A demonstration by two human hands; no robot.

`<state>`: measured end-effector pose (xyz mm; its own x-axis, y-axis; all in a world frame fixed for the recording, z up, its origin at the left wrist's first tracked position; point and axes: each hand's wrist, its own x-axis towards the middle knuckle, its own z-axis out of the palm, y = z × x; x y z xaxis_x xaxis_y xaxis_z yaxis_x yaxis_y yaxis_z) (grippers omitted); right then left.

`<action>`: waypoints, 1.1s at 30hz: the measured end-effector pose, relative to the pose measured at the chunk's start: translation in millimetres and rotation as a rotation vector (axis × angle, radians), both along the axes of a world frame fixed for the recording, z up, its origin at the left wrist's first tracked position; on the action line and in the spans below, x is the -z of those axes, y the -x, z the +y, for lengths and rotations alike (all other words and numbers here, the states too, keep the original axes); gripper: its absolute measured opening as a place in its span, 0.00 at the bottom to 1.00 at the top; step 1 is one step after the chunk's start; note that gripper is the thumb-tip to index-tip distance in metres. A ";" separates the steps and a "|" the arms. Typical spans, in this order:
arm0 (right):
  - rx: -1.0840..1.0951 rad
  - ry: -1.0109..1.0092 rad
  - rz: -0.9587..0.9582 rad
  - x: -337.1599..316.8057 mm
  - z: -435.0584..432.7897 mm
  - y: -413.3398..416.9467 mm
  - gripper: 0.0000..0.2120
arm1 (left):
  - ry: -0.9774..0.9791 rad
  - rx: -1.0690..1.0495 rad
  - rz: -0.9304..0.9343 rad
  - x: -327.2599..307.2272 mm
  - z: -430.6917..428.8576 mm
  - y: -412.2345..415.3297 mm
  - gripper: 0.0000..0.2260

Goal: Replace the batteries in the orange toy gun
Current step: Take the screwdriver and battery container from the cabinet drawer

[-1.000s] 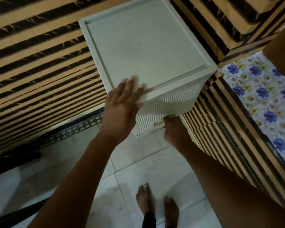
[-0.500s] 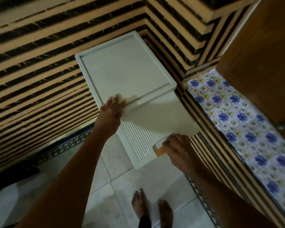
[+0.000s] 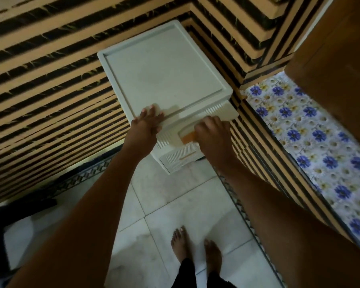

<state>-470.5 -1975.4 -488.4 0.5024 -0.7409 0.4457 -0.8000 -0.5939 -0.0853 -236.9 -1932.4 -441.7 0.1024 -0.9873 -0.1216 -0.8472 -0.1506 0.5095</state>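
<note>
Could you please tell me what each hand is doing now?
Left hand: open, flat on the white plastic drawer unit.
Right hand: grips its top drawer's orange handle.

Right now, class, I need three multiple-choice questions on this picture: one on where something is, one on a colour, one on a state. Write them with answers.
1. Where does the white drawer cabinet stand? A in the corner of the striped walls; B on a tabletop; C mid-floor.
2. What colour is the handle that the right hand grips? A blue; B orange; C green.
3. How is the left hand? A holding a toy gun; B hanging free; C fingers straight, resting on the cabinet's top.
Answers: 1 A, striped walls meet behind it; 2 B, orange shows beside the fingers; 3 C, its fingers lie flat on the front edge.
</note>
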 end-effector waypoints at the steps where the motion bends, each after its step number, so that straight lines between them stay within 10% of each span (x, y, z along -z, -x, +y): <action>1: 0.023 0.009 -0.015 0.3 -4.7 -5.0 0.13 | 0.005 -0.003 -0.007 2.0 1.3 -0.5 0.23; 16: 0.172 -0.354 -0.237 -4.0 -5.8 13.3 0.14 | 0.306 -0.265 0.032 6.2 45.8 68.5 0.19; 24: 0.333 -0.867 -0.360 64.1 -18.6 39.7 0.14 | 0.303 -0.424 0.137 66.6 86.1 136.3 0.11; 33: 0.633 -1.306 -1.063 122.5 -79.8 0.8 0.14 | 0.002 -0.662 0.104 145.9 -1.4 115.2 0.16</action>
<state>-471.3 -2055.2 -610.8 -0.0493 -0.7875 -0.6144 -0.1514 0.6139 -0.7747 -352.1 -1933.8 -587.6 0.6747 -0.7202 -0.1615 -0.5224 -0.6206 0.5848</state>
